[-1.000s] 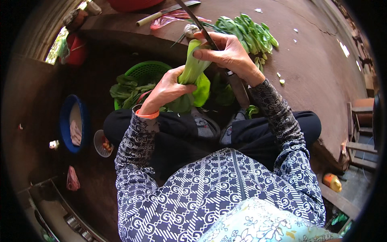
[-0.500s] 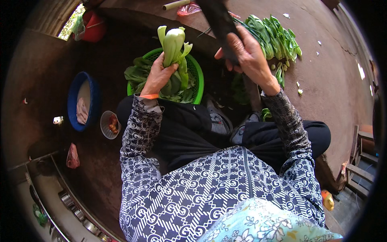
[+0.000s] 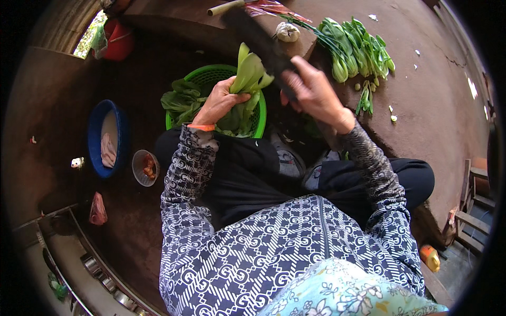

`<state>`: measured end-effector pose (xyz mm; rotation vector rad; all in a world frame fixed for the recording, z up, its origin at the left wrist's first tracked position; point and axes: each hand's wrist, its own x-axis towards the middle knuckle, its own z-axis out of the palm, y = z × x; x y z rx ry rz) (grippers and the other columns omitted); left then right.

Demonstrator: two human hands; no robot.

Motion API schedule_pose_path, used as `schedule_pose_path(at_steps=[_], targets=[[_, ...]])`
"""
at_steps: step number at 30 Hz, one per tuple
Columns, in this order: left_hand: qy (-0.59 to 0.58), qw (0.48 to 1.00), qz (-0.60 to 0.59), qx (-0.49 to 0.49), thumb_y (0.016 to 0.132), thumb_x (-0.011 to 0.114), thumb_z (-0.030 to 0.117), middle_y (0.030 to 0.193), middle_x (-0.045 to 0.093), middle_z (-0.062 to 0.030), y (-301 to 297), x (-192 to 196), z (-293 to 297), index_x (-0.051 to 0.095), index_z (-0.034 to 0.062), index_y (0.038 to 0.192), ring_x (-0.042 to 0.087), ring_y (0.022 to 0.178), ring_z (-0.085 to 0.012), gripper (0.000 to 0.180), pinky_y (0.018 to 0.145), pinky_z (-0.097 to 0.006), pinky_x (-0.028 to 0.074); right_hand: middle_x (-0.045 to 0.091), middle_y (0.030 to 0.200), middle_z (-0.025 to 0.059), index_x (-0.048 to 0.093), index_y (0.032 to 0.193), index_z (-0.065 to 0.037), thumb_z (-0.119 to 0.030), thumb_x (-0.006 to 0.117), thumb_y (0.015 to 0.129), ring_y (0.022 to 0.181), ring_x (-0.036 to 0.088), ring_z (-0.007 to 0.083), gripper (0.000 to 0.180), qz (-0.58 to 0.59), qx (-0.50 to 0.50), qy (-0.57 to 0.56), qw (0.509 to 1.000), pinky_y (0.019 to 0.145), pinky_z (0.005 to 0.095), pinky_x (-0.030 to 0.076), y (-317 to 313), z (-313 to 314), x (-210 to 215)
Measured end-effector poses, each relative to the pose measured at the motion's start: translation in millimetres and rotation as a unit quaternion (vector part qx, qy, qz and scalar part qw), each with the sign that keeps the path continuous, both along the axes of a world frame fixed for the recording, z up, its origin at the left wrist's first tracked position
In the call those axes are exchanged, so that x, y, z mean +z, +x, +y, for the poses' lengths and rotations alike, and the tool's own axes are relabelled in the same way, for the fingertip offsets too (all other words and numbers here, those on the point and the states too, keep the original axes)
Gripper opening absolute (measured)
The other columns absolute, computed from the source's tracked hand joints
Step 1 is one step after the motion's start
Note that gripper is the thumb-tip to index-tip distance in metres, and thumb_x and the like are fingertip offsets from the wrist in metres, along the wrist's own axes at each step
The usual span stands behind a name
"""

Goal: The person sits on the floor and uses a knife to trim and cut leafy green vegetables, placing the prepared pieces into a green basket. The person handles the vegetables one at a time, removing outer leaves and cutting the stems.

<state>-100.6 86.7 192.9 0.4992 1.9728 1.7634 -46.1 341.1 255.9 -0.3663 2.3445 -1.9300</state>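
Observation:
My left hand is closed round the leafy part of a head of bok choy, its pale stalk end tilted up and right. In my right hand is a broad dark knife, its blade slanting up and left just beyond the stalk end. Knife and bok choy are close together; whether they touch I cannot tell. Below the left hand stands a green plastic basket with leafy greens in it.
On the raised brown ledge at right lie several bok choy and a whitish bulb. To the left are a blue basin of water with pale meat, a clear tub with reddish pieces, and a red bucket.
The bok choy has tipped to the right and moved right with my left hand. My right hand and the knife have shifted slightly down and left, uncovering the whitish bulb on the ledge.

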Motion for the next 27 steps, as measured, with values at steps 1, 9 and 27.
schedule_pose_path(at_steps=[1,9,27], targets=[[-0.011,1.000,-0.002,-0.008,0.086,0.071,0.003,0.109,0.069,-0.0010,0,1,-1,0.064,-0.0012,0.123,0.060,0.099,-0.0085,0.037,0.090,-0.025,0.048,0.064,0.070,0.0047,0.051,0.117,-0.009,-0.027,0.047,0.107,0.046,0.049,0.0073,0.021,-0.019,-0.014,-0.047,0.999,0.042,0.0213,0.036,-3,6,5],[-0.062,0.995,-0.066,-0.050,0.085,0.071,0.001,0.110,0.069,-0.0006,4,3,4,0.065,-0.0004,0.123,0.062,0.100,-0.0094,0.038,0.092,-0.025,0.048,0.065,0.065,0.0081,0.052,0.116,-0.001,-0.018,0.054,0.103,0.051,0.057,0.0129,0.021,-0.056,0.041,0.058,0.996,0.048,0.0294,0.046,4,5,-2],[-0.012,0.992,-0.089,-0.088,0.080,0.073,0.000,0.100,0.070,-0.0001,6,19,4,0.069,0.0010,0.116,0.064,0.091,-0.0087,0.036,0.086,-0.025,0.051,0.064,0.065,0.0130,0.052,0.110,-0.003,-0.011,0.054,0.101,0.058,0.067,0.0222,0.012,-0.011,0.043,0.145,0.988,0.052,0.0372,0.048,15,-10,-1]])
